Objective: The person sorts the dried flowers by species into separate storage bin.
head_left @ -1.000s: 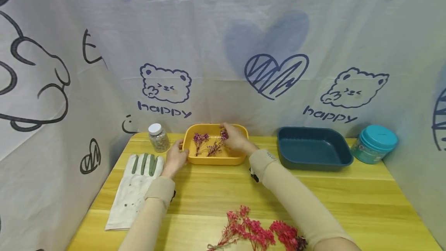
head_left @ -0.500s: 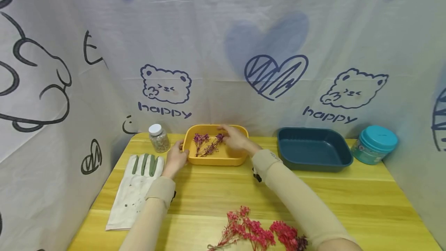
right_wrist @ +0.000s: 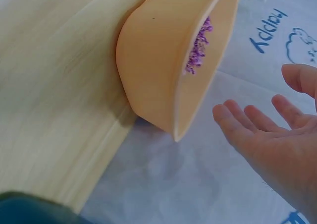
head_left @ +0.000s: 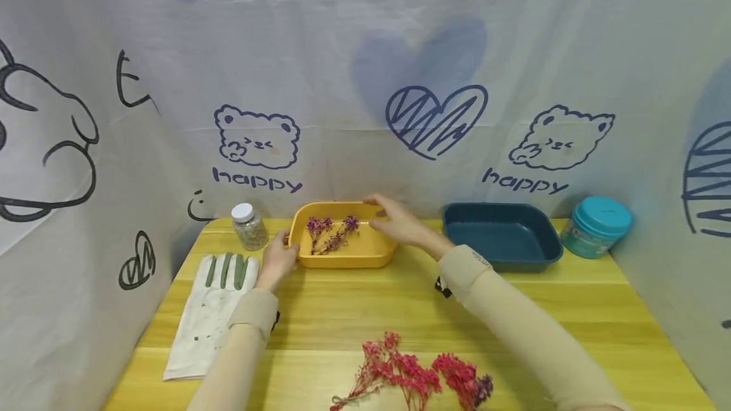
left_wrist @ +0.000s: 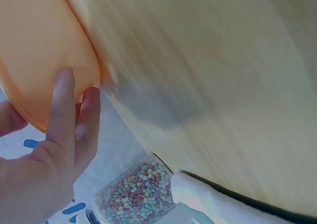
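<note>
A yellow plastic basin (head_left: 345, 262) stands on the table against the back cloth. Two small sprigs of purple dried flowers (head_left: 338, 241) lie inside it, in its left half. My left hand (head_left: 278, 260) holds the basin's left end; in the left wrist view its thumb and fingers (left_wrist: 63, 97) lie on either side of the rim. Above the basin's right end hovers my right hand (head_left: 402, 224), with nothing in it. Its fingers are spread and loosely bent, and the right wrist view shows it apart from the basin wall (right_wrist: 148, 60).
A dark blue basin (head_left: 502, 236) is at the right, beside a turquoise-lidded tub (head_left: 596, 227). At the left are a white-capped jar of small coloured beads (head_left: 249, 227) and a white-green glove (head_left: 214, 316). Red dried flowers (head_left: 411, 370) lie at the front.
My right hand has let go of the right purple sprig, which now lies further left, and has drawn back up and right. My left hand keeps its hold. The head view has shifted slightly rightward.
</note>
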Demonstrator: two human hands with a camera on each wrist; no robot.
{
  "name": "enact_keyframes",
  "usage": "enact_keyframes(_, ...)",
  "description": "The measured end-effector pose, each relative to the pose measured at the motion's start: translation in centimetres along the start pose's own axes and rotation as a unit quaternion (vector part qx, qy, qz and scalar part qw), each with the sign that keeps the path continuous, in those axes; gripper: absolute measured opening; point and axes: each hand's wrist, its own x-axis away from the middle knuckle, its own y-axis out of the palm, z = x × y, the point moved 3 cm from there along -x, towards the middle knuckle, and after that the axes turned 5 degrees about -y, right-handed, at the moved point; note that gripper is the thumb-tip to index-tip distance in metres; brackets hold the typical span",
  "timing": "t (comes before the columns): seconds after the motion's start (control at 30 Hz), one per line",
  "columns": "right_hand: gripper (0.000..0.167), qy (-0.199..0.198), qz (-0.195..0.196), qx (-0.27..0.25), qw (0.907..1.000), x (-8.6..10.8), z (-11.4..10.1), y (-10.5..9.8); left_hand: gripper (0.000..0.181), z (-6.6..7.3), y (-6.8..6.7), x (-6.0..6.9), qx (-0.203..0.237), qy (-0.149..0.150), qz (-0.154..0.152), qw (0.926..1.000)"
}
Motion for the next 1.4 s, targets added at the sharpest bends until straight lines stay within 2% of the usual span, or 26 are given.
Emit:
enact_keyframes(0.2, 0.058, -0.017, -0.02, 0.007, 0.9996, 3.7, -0.7, -1.8, 0.055, 0.2, -0.1, 0.3, -0.002, 0.001, 0.004, 1.0)
enact_keyframes(0.37, 0.061, -0.012, -0.031, 0.015, 0.9993, 7.4, -0.6, -3.1, 0.055, 0.2, -0.2, 0.3, 0.003, -0.005, -0.005, 1.0)
enact_keyframes(0.67, 0.057, -0.001, -0.031, 0.033, 0.999, 13.7, 1.8, -4.2, 0.054, 0.3, 0.2, 0.4, -0.007, -0.003, -0.004, 1.0)
enact_keyframes(0.83, 0.056, 0.013, -0.038, 0.023, 0.9989, 16.7, 2.8, -4.4, 0.053, 0.1, 0.0, 0.4, -0.009, -0.001, 0.002, 1.0)
enact_keyframes(1.07, 0.062, 0.029, -0.095, -0.017, 0.9949, 20.2, 3.3, -4.0, 0.053, -0.2, -0.1, 0.3, -0.012, 0.001, 0.001, 0.9999)
enact_keyframes(1.4, 0.068, 0.042, -0.155, -0.015, 0.9869, 23.9, 3.9, -3.2, 0.054, -0.1, -0.1, 0.2, -0.017, 0.004, -0.005, 0.9998)
